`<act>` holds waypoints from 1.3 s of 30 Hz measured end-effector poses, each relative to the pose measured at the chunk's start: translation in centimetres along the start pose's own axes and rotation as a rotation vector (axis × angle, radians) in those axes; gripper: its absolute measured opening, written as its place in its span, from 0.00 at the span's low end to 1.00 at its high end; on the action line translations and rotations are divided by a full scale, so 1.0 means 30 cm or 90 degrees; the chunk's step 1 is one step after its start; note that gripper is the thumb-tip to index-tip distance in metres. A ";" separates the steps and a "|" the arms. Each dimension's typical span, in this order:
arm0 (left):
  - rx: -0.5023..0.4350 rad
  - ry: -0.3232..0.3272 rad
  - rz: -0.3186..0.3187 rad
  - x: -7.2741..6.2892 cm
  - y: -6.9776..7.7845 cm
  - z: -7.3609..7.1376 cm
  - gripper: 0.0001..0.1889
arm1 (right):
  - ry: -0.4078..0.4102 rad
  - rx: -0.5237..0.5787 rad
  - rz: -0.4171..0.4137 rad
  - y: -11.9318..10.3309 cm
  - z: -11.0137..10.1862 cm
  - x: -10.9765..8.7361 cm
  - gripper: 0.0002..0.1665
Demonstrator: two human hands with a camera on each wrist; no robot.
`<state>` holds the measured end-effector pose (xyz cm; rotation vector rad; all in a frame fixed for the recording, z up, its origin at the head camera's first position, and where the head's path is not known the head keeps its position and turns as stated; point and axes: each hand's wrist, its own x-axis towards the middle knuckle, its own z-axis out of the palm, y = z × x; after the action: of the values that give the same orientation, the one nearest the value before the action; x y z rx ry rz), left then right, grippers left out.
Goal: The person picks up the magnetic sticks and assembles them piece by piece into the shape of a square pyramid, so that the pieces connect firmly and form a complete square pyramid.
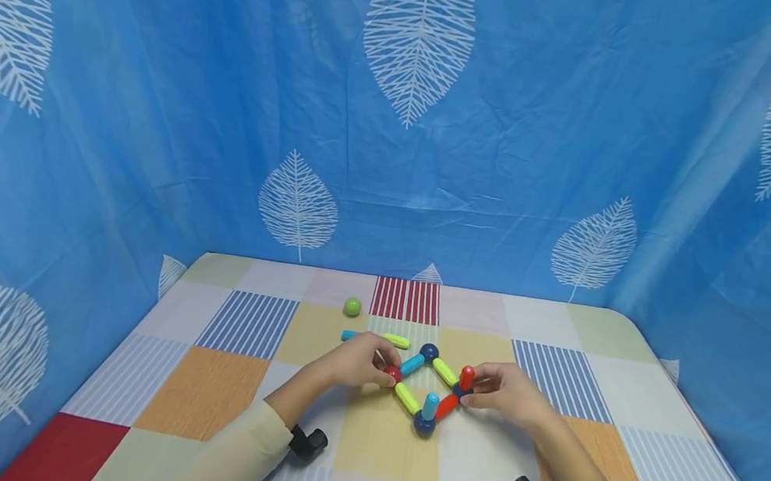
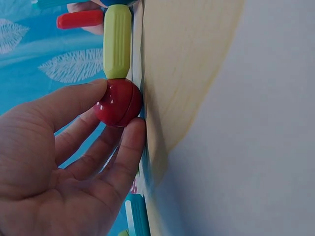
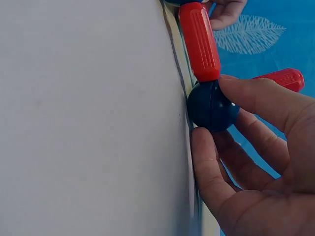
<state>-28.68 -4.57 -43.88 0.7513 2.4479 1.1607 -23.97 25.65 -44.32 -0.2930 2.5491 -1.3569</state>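
A four-sided frame (image 1: 407, 398) of rods and balls lies flat on the tabletop (image 1: 200, 393), directly between the person's two hands, with one corner pointing toward the person. The left hand (image 1: 369, 360) grips the red ball (image 2: 118, 102) at the left corner between its fingertips; the right hand (image 1: 507, 392) likewise pinches the right ball (image 3: 212, 106), dark blue. The line between these two gripped corners runs from hand to hand, across the person's front.

From the red ball, a yellow-green rod (image 2: 117, 42) leads to the near ball (image 1: 424, 423), and a blue rod (image 1: 412, 365) to the far ball (image 1: 428, 352). A red rod (image 3: 199, 44) joins the near and right balls; a second yellow-green rod (image 1: 445, 372) closes the far right side. A light-blue post (image 1: 431, 406) stands on the near ball, a red post (image 1: 467, 377) on the right one.

Just beyond the left hand, and nearer to it than to the right, lie a yellow rod end (image 1: 396, 341) and a blue rod end (image 1: 348, 335); the hand hides whether they join. Farther back sits a green ball (image 1: 353, 307). A blue curtain (image 1: 492, 165) with white leaves hangs behind.
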 end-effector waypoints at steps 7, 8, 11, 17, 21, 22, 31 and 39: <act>0.007 0.000 -0.002 -0.003 0.002 0.003 0.08 | 0.011 0.018 0.044 -0.002 0.004 0.006 0.22; 0.007 0.000 -0.002 -0.004 0.001 0.003 0.08 | 0.010 0.023 0.047 -0.001 0.003 0.006 0.22; 0.008 -0.004 0.001 -0.006 -0.002 0.000 0.06 | 0.006 0.036 0.051 0.001 0.001 0.008 0.23; 0.018 0.013 0.001 -0.014 -0.015 -0.016 0.05 | 0.004 0.068 0.064 0.004 -0.002 0.007 0.23; 0.026 0.043 0.000 -0.023 -0.023 -0.035 0.07 | 0.004 0.085 0.069 0.008 -0.004 0.011 0.24; 0.027 0.052 0.000 -0.025 -0.026 -0.039 0.07 | 0.002 0.090 0.069 0.010 -0.004 0.012 0.24; 0.055 0.109 0.014 -0.029 -0.045 -0.088 0.08 | -0.010 0.116 0.055 0.018 -0.009 0.015 0.24; 0.064 0.126 -0.005 -0.023 -0.074 -0.132 0.11 | -0.011 0.121 0.053 0.026 -0.008 0.018 0.25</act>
<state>-30.79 -8.58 -43.16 0.6843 2.6858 1.1676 -24.60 26.11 -44.89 -0.1617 2.3670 -1.5428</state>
